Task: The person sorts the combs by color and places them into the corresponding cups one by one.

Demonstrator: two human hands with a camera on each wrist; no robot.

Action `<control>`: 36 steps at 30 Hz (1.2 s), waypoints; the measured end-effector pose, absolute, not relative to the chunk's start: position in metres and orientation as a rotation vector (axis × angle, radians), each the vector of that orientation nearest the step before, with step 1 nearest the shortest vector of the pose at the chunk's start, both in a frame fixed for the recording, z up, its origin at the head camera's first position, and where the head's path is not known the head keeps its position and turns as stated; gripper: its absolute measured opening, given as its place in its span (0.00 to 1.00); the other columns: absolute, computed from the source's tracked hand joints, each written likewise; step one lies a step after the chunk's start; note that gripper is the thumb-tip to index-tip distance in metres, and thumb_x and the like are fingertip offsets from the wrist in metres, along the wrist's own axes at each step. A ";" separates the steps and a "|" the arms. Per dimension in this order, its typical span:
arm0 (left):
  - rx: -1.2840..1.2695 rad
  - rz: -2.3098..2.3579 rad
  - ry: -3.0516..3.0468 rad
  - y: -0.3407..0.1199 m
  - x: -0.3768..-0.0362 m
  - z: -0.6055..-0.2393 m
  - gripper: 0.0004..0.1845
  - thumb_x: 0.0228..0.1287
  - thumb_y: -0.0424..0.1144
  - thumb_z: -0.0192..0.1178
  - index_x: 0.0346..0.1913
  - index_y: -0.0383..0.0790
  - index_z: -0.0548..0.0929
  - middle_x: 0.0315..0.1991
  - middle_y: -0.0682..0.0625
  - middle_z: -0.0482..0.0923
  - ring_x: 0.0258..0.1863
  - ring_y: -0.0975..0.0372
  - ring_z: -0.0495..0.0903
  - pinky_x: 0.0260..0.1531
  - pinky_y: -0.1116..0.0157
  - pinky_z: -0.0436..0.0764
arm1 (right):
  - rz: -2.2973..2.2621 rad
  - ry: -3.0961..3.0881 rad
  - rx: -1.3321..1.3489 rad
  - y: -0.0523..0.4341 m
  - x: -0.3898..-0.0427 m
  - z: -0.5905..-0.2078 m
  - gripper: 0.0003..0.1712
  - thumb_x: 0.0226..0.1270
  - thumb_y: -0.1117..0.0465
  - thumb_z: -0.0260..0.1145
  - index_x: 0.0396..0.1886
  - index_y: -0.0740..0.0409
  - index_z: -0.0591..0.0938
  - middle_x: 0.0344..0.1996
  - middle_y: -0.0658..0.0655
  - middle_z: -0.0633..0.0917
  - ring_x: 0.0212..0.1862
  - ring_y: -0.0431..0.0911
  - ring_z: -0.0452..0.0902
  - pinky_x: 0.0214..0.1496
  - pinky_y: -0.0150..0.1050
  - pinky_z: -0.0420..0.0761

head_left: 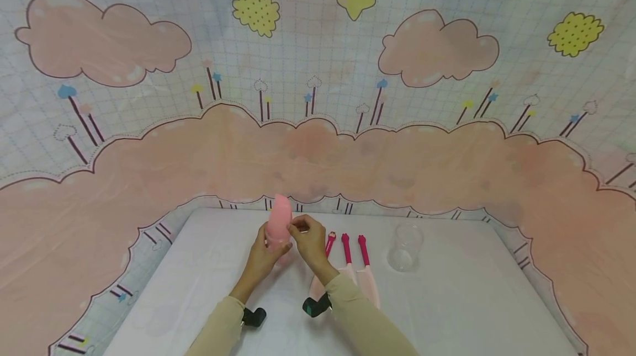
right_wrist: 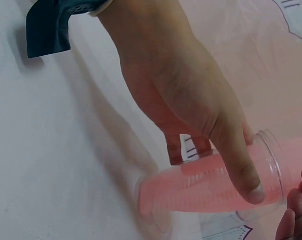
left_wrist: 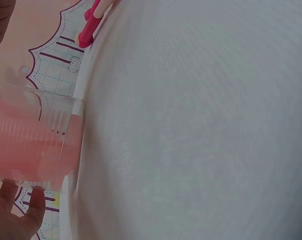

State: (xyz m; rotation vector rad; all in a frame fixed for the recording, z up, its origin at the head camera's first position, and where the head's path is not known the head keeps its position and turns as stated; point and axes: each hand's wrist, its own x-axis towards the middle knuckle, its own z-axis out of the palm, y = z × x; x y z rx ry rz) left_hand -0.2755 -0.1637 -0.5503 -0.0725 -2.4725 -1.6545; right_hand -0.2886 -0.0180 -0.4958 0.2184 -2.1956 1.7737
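Holding one pink piece (head_left: pixel 280 213) inside one clear cup (left_wrist: pixel 60 102), above the surface (head_left: pixel 467 301), short of its far edge and left of that edge's middle. Pointing upward with its long axis near vertical, leaning only slightly, and projecting past the rim in a narrowing top. Grasping the cup in the left hand (head_left: pixel 263 259), with thumb and fingers curled round its wall. Pinching the right side of the pink piece with the thumb and fingertips of the right hand (head_left: pixel 312 240), near the rim. Counting three magenta-handled knives (head_left: pixel 365 256) just beyond, lying side by side, pointing handles to the far edge, running pale blades toward the near edge, partly hiding under the right sleeve (head_left: pixel 365 312). Counting one second clear cup (head_left: pixel 404 248) farther right, resting toward the far right corner. Wearing two dark wrist mounts (head_left: pixel 316 306). Facing one cloud-printed backdrop (head_left: pixel 318 163) past the far edge.
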 end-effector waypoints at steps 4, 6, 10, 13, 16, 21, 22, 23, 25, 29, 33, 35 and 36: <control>-0.077 -1.669 -2.463 -0.163 -0.276 -0.552 0.50 0.57 0.52 0.70 0.75 0.45 0.52 0.73 0.40 0.62 0.71 0.47 0.64 0.68 0.41 0.65 | 1.781 -2.185 0.203 -0.017 -0.287 -0.494 0.04 0.59 0.62 0.73 0.31 0.57 0.85 0.29 0.55 0.87 0.32 0.37 0.79 0.37 0.26 0.79; -0.078 -1.676 -2.460 -0.163 -0.276 -0.552 0.50 0.57 0.51 0.70 0.75 0.44 0.52 0.73 0.39 0.61 0.71 0.47 0.64 0.68 0.40 0.65 | 1.790 -2.172 0.197 -0.016 -0.286 -0.491 0.05 0.59 0.62 0.73 0.32 0.57 0.85 0.30 0.56 0.87 0.33 0.38 0.79 0.37 0.26 0.80; -0.081 -1.673 -2.469 -0.163 -0.276 -0.550 0.50 0.58 0.51 0.70 0.76 0.44 0.51 0.73 0.39 0.61 0.71 0.46 0.63 0.68 0.40 0.65 | 1.811 -2.129 0.217 -0.013 -0.283 -0.483 0.07 0.59 0.61 0.73 0.33 0.59 0.85 0.31 0.58 0.87 0.33 0.38 0.80 0.36 0.26 0.80; -0.085 -1.674 -2.474 -0.164 -0.276 -0.548 0.49 0.58 0.50 0.70 0.75 0.43 0.51 0.73 0.39 0.61 0.71 0.46 0.64 0.68 0.40 0.65 | 1.824 -2.116 0.225 -0.010 -0.277 -0.474 0.07 0.60 0.62 0.73 0.34 0.60 0.85 0.31 0.59 0.87 0.33 0.38 0.80 0.35 0.25 0.79; -0.076 -1.683 -2.475 -0.164 -0.276 -0.548 0.48 0.58 0.49 0.70 0.75 0.44 0.52 0.72 0.38 0.62 0.70 0.46 0.65 0.67 0.40 0.66 | 1.826 -2.112 0.236 -0.005 -0.273 -0.468 0.06 0.60 0.63 0.73 0.35 0.60 0.85 0.32 0.59 0.87 0.33 0.39 0.80 0.35 0.25 0.79; -0.047 -1.689 -2.467 -0.163 -0.276 -0.549 0.48 0.58 0.47 0.70 0.75 0.44 0.53 0.71 0.38 0.63 0.68 0.46 0.67 0.65 0.42 0.69 | 1.825 -2.121 0.260 0.005 -0.271 -0.465 0.07 0.61 0.59 0.72 0.36 0.57 0.85 0.33 0.57 0.87 0.35 0.40 0.81 0.38 0.28 0.80; -0.045 -1.687 -2.468 -0.163 -0.276 -0.549 0.49 0.57 0.47 0.71 0.75 0.44 0.53 0.71 0.38 0.64 0.67 0.46 0.68 0.65 0.42 0.70 | 1.830 -2.120 0.264 0.007 -0.271 -0.464 0.08 0.61 0.58 0.72 0.36 0.56 0.85 0.33 0.57 0.87 0.35 0.39 0.81 0.38 0.28 0.80; -0.043 -1.686 -2.468 -0.163 -0.275 -0.549 0.49 0.57 0.47 0.71 0.75 0.44 0.53 0.71 0.38 0.64 0.67 0.46 0.68 0.64 0.42 0.70 | 1.840 -2.116 0.269 0.009 -0.270 -0.462 0.08 0.61 0.58 0.72 0.37 0.56 0.85 0.34 0.57 0.87 0.35 0.39 0.81 0.39 0.28 0.80; -0.045 -1.688 -2.468 -0.163 -0.276 -0.548 0.49 0.57 0.47 0.71 0.75 0.44 0.53 0.71 0.38 0.64 0.67 0.46 0.68 0.64 0.42 0.71 | 1.868 -2.102 0.274 0.013 -0.269 -0.460 0.09 0.61 0.58 0.72 0.37 0.57 0.84 0.35 0.58 0.87 0.36 0.38 0.81 0.39 0.28 0.80; -0.057 -1.680 -2.477 -0.162 -0.275 -0.548 0.49 0.58 0.48 0.70 0.75 0.44 0.52 0.71 0.38 0.64 0.67 0.46 0.68 0.64 0.42 0.70 | 1.917 -2.079 0.254 0.022 -0.264 -0.456 0.10 0.62 0.60 0.71 0.39 0.61 0.83 0.37 0.60 0.86 0.37 0.38 0.80 0.39 0.27 0.80; -0.062 -1.671 -2.478 -0.162 -0.275 -0.548 0.48 0.58 0.47 0.70 0.75 0.43 0.52 0.71 0.38 0.64 0.67 0.46 0.68 0.64 0.41 0.70 | 1.923 -2.091 0.241 0.032 -0.252 -0.442 0.12 0.63 0.63 0.70 0.42 0.66 0.82 0.39 0.63 0.85 0.39 0.41 0.80 0.41 0.26 0.80; -0.063 -1.674 -2.475 -0.162 -0.275 -0.548 0.48 0.58 0.47 0.70 0.75 0.44 0.53 0.71 0.38 0.64 0.67 0.46 0.68 0.65 0.42 0.69 | 1.917 -2.103 0.249 0.037 -0.244 -0.433 0.13 0.63 0.64 0.69 0.43 0.69 0.81 0.40 0.65 0.85 0.40 0.43 0.80 0.41 0.26 0.80; -0.062 -1.676 -2.476 -0.162 -0.275 -0.548 0.48 0.58 0.47 0.70 0.75 0.44 0.53 0.71 0.38 0.64 0.68 0.46 0.67 0.65 0.41 0.69 | 1.909 -2.113 0.247 0.040 -0.240 -0.429 0.13 0.64 0.64 0.69 0.44 0.69 0.81 0.40 0.65 0.84 0.41 0.43 0.80 0.42 0.26 0.80</control>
